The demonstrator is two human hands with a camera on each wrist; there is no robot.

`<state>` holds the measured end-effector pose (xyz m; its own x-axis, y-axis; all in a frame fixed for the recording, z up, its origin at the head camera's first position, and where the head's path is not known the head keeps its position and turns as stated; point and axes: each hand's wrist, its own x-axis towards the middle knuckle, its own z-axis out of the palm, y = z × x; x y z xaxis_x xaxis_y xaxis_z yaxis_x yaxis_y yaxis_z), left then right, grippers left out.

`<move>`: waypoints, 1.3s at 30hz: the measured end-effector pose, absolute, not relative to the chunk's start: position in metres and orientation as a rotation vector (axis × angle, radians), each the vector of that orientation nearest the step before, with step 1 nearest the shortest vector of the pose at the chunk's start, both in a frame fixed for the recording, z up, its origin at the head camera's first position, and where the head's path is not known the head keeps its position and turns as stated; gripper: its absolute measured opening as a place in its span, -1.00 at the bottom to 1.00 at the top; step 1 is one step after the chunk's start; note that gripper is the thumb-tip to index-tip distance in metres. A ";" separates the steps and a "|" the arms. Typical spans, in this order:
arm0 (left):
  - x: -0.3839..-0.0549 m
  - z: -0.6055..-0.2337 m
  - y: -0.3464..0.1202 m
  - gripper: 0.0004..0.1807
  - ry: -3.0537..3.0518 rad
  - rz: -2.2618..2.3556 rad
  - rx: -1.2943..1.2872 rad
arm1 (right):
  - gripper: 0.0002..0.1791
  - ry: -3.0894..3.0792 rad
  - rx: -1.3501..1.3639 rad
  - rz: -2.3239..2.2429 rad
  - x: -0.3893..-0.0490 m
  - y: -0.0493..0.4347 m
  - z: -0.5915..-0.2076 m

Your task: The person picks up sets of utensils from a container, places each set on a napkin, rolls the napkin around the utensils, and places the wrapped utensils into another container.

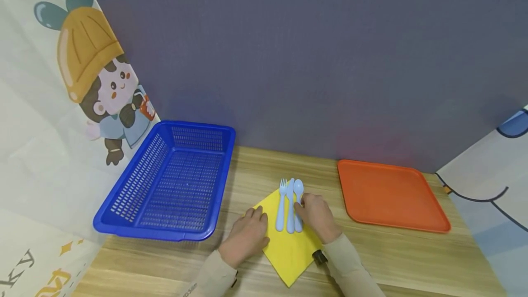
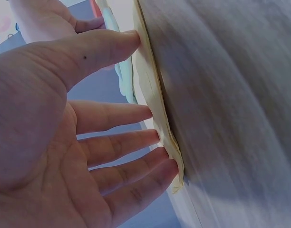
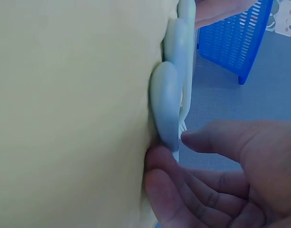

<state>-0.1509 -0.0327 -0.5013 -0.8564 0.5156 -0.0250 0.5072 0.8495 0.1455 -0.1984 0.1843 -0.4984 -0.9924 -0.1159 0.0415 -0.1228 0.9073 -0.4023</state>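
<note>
A yellow napkin (image 1: 288,258) lies with one corner toward me, carrying a light blue fork (image 1: 281,210), knife (image 1: 290,210) and spoon (image 1: 299,188) side by side. My left hand (image 1: 249,233) rests on the napkin's left edge; in the left wrist view its fingers (image 2: 121,142) are spread and nearly straight, their tips on the cloth. On the other side, my right hand (image 1: 316,217) pinches the spoon's handle between thumb and curled fingers. Part of that handle is hidden behind the thumb in the head view. The right wrist view shows the handle ends close beside the fingertips (image 3: 160,185).
A blue perforated basket (image 1: 218,187) stands on the wooden table (image 1: 251,159) at the left. An orange tray (image 1: 387,194) lies at the right. Behind them rises a grey-blue panel (image 1: 288,58), with printed cloth on both sides.
</note>
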 end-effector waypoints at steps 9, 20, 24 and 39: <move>-0.151 -0.500 -0.035 -0.31 2.941 0.223 0.824 | -0.74 -3.034 0.196 0.618 -0.193 0.189 -0.497; -0.134 -0.494 -0.044 -0.53 3.049 0.255 1.014 | -0.77 -3.020 0.286 0.524 -0.160 0.201 -0.477; -0.124 -0.492 -0.049 -0.57 3.041 0.258 1.058 | -0.79 -3.023 0.348 0.436 -0.144 0.205 -0.475; -0.114 -0.493 -0.050 -0.69 2.995 0.264 1.213 | -0.68 -2.896 1.046 0.359 -0.107 0.236 -0.492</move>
<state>-0.1142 -0.0497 -0.4931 -0.7159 0.6812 0.1534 0.6975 0.7077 0.1124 -0.1070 0.2361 -0.4922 -0.7716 -0.6253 0.1167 -0.6349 0.7457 -0.2021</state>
